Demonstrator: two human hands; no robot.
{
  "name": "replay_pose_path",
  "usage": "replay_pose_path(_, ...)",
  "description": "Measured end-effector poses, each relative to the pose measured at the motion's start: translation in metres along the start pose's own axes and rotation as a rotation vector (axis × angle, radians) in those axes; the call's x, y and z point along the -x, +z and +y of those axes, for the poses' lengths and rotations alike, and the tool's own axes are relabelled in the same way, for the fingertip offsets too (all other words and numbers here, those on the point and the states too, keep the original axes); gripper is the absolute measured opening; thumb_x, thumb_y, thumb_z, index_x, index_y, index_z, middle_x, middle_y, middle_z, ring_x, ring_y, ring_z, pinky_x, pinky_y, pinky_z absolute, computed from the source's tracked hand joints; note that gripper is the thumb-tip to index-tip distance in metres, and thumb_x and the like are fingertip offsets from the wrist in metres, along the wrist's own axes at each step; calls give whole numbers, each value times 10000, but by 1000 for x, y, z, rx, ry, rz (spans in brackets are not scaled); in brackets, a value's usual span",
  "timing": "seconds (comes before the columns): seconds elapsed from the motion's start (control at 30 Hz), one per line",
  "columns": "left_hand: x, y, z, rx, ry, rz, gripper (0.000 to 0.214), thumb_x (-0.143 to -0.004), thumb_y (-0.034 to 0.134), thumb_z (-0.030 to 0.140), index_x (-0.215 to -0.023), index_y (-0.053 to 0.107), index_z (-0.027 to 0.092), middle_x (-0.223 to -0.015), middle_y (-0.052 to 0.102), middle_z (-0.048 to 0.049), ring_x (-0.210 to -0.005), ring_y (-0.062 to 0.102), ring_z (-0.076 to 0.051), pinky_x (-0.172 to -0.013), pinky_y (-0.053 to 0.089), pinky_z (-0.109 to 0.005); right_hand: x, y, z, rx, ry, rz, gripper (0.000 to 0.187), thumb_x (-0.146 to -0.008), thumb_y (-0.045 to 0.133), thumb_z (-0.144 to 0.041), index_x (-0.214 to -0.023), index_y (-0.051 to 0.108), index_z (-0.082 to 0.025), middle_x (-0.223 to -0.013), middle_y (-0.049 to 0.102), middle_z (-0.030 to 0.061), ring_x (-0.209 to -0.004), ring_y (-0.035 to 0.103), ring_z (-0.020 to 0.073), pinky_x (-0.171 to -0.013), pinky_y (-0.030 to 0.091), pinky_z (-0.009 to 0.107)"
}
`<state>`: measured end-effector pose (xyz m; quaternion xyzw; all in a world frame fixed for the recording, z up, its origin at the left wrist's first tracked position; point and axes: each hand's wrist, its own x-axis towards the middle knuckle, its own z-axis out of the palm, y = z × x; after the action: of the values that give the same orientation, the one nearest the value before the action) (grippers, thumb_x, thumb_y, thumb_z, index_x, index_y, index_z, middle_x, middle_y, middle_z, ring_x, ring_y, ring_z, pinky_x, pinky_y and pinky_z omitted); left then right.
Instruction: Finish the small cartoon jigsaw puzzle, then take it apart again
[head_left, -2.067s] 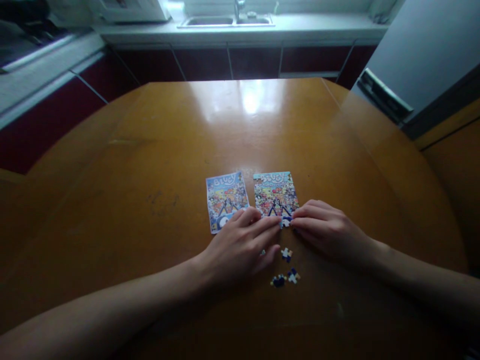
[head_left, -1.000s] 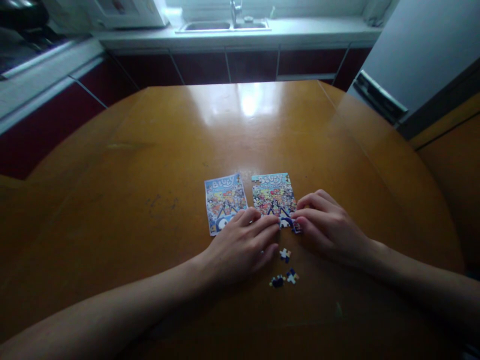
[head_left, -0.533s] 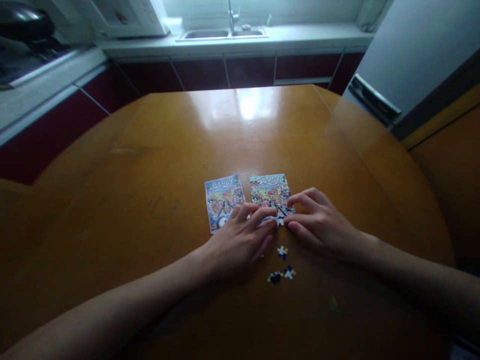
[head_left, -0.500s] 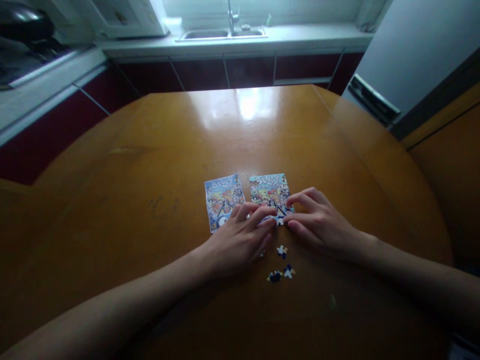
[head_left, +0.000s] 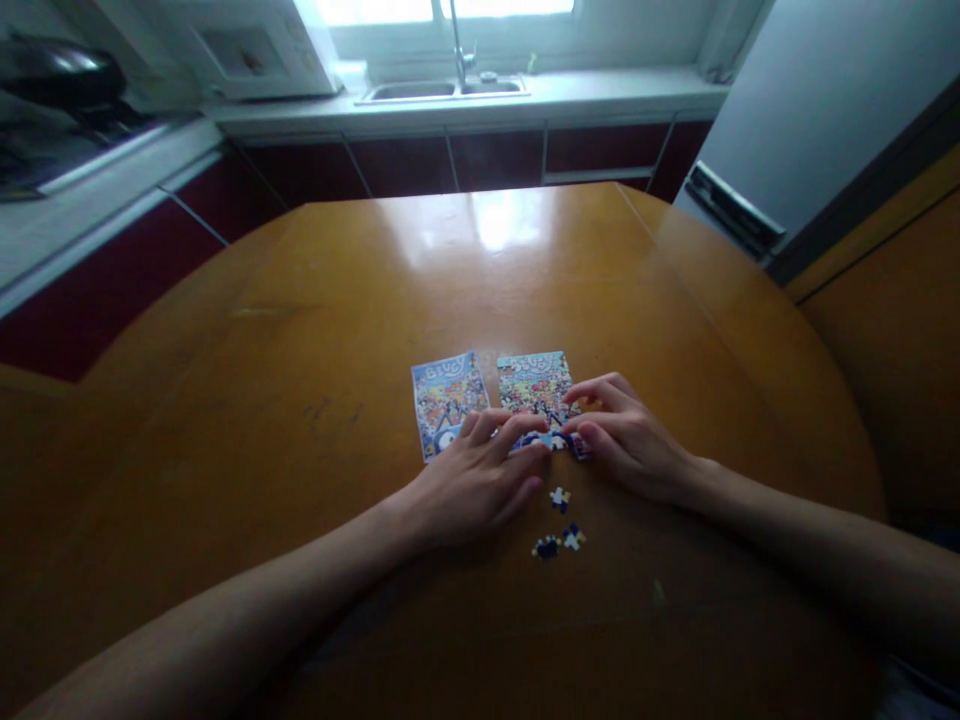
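On the puzzle [head_left: 534,382], left hand [head_left: 480,478] rests, fingers [head_left: 517,430] spread; cannot tell whether right hand [head_left: 637,443] pinches

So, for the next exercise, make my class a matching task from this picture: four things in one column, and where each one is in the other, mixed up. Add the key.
Things
1. Picture sheet
2. Puzzle
3. Loose pieces
4. Sink

Places
A. Lower part at the left hand and the right hand
B. Set in the counter beyond the table
C. Just left of the puzzle, one lower corner hidden by the left hand
D. On the table, nearer the person than the puzzle

Right pairs: 1-C, 2-A, 3-D, 4-B
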<state>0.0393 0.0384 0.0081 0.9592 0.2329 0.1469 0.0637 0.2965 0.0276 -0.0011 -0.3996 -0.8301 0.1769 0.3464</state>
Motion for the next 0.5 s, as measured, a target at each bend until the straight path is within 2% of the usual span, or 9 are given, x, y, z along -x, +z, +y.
replay_pose_path(0.1, 6, -5, -1, 0, 41, 77, 469, -958, 551, 352, -1389, 459, 191, -1349, 494, -118, -1153, 414, -303, -966, 380, -451, -1, 2, 6, -72, 49, 243, 257, -983, 471, -255, -1055, 716, -227, -1031, 590, 82, -985, 542, 228, -822, 474, 417)
replay_pose_path(0.17, 13, -9, -4, 4, 31, 166, 460, -953, 562, 319, -1380, 466, 177, -1288, 520, -123, -1108, 434, -287, -952, 386, -442, -3, 1, 9, -69, 65, 315, 261, -984, 467, -254, -1047, 719, -226, -992, 588, 76, -965, 551, 225, -825, 463, 420)
replay_pose_path(0.27, 27, -14, -7, 24, -59, 308, 362, -934, 564, 190, -1294, 533, 164, -1160, 556, -109, -1036, 458, -256, -920, 410, -420, -4, 1, 13, -69, 92, 338, 265, -985, 464, -253, -1009, 725, -215, -973, 594, 75, -954, 558, 223, -827, 455, 420)
replay_pose_path(0.33, 36, -14, -7, 41, -118, 350, 317, -907, 591, 141, -1222, 573, 165, -1082, 566, -94, -995, 467, -238, -885, 427, -396, -3, 2, 15, -74, 101, 327, 267, -984, 465, -254, -995, 728, -213, -966, 600, 74, -956, 562, 224, -828, 454, 418)
replay_pose_path(0.5, 46, -10, 0, 75, -143, 296, 155, -867, 688, 195, -1015, 641, 191, -930, 565, -52, -885, 473, -202, -797, 424, -343, -3, 1, 16, -96, 101, 319, 283, -992, 451, -254, -977, 730, -213, -961, 612, 72, -947, 573, 215, -819, 452, 407)
